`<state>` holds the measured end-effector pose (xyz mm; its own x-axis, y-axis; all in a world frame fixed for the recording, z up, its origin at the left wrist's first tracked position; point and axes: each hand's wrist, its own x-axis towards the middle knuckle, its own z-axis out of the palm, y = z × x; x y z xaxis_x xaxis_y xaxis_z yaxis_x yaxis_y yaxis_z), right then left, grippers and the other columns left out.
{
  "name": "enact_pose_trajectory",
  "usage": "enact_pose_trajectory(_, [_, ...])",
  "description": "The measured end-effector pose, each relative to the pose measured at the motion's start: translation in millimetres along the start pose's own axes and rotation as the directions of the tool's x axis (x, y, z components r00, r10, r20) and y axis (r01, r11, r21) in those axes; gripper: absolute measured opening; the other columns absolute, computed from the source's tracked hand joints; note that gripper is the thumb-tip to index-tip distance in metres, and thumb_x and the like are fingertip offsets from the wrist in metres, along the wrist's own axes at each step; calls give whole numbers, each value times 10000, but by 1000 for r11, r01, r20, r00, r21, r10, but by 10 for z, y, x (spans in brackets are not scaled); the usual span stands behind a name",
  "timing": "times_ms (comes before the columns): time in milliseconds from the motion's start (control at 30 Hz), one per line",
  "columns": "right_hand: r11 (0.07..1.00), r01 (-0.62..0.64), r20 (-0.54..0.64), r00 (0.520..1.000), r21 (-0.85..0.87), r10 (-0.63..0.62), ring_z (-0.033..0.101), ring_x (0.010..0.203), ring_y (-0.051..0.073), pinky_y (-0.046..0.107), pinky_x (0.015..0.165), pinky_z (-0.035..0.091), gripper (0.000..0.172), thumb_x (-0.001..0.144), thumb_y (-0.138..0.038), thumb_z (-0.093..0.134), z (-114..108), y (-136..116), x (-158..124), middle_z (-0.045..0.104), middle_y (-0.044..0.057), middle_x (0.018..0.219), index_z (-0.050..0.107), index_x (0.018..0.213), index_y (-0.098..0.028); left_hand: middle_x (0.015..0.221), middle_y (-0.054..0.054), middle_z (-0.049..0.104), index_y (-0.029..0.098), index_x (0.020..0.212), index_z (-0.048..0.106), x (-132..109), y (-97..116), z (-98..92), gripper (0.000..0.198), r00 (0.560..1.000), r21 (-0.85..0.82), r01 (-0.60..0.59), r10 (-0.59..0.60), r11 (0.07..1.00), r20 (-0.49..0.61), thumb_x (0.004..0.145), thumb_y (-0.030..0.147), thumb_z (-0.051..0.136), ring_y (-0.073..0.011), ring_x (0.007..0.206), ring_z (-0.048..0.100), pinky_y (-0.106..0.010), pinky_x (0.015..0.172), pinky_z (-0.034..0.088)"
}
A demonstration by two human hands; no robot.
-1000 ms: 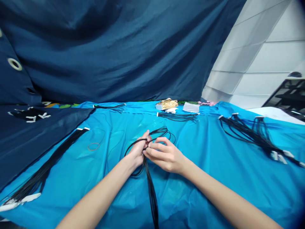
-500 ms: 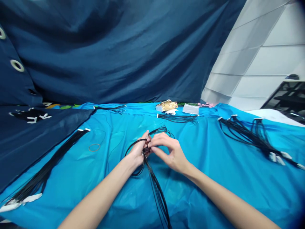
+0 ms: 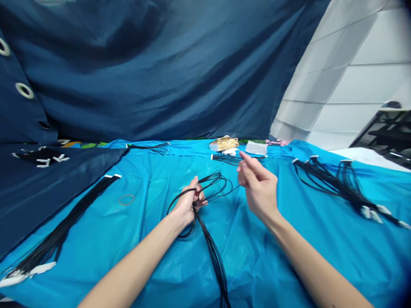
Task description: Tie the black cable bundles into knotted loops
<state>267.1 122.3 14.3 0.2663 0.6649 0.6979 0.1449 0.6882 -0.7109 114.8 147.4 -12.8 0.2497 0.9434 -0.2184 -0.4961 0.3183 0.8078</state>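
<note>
In the middle of the head view, my left hand (image 3: 188,200) is closed around a bundle of black cables (image 3: 210,244). Loops of it stick out on both sides of the fist, and the longer strands hang down over the cloth to the bottom edge. To the right, my right hand (image 3: 259,186) is raised with its fingers curled in. A single thin black cable (image 3: 229,191) runs from the bundle to these curled fingers, which appear to grip it; its end is hidden by the hand.
Black cable bundles with white connectors lie on the blue cloth (image 3: 102,239): a long one (image 3: 77,214) at left, a pile (image 3: 343,186) at right. Shorter ones (image 3: 149,147) lie at the back, near a gold packet (image 3: 224,144). An orange ring (image 3: 126,199) lies left of my hands.
My right hand has moved away from the bundle, to the right and up, with a thin cable stretching toward it. My left hand keeps its hold, almost unmoved.
</note>
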Motion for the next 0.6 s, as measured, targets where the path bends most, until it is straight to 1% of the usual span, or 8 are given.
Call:
enact_pose_trajectory(33, [983,126,45,992,-136,-121,441,543,64,200,454,362,212,824,-283,547,-4,-1,-19,524,-7,718,645,1012,-268,372,63,296,178,534,427,-6,1,10,363,999,33,17,-16,999,-43,761,415,582,-63,342,322,-206,425,353])
enact_pose_trajectory(67, [936,249,121,967,-250,-225,457,564,74,210,491,385,166,811,-264,570,2,-1,-45,525,-5,688,671,942,-251,377,66,297,180,542,421,-11,3,21,370,997,55,21,-17,998,-71,760,436,575,-64,347,324,-202,425,355])
enact_pose_trajectory(100, [874,356,206,931,-331,-301,470,583,83,218,519,398,127,803,-246,583,17,2,-74,527,-2,664,684,878,-231,380,69,299,180,548,415,-14,4,30,378,997,63,6,-1,998,-83,753,455,575,-64,351,325,-198,420,353])
enact_pose_trajectory(133, [813,439,282,893,-382,-350,475,593,91,225,536,401,108,805,-235,581,39,9,-104,531,2,647,684,830,-211,383,71,303,180,553,410,-16,2,36,385,996,59,-26,30,998,-79,743,468,579,-66,355,326,-195,413,349])
enact_pose_trajectory(200, [727,529,376,842,-437,-387,466,599,101,235,545,392,137,827,-227,548,90,32,-157,532,11,631,663,770,-181,386,71,318,178,553,401,-12,-6,38,404,993,63,-85,89,994,-72,722,494,587,-70,362,338,-195,407,352])
enact_pose_trajectory(233, [701,546,397,832,-459,-389,456,599,105,238,546,384,155,836,-226,533,113,46,-177,528,13,625,651,751,-173,388,68,332,176,553,399,-8,-13,34,413,991,72,-108,113,992,-73,716,507,586,-71,366,346,-198,411,362])
enact_pose_trajectory(367, [654,554,417,829,-515,-374,435,604,111,244,557,361,163,840,-217,521,162,93,-222,514,13,618,620,724,-160,387,55,376,171,556,410,0,-45,14,432,982,98,-167,174,981,-69,712,541,567,-71,367,349,-205,427,380])
enact_pose_trajectory(600, [637,561,429,824,-529,-369,429,606,112,244,568,356,164,847,-216,510,180,107,-244,507,10,618,612,733,-157,373,46,367,176,547,403,-5,-72,18,472,975,88,-220,223,971,-22,716,602,518,-80,366,346,-216,421,367])
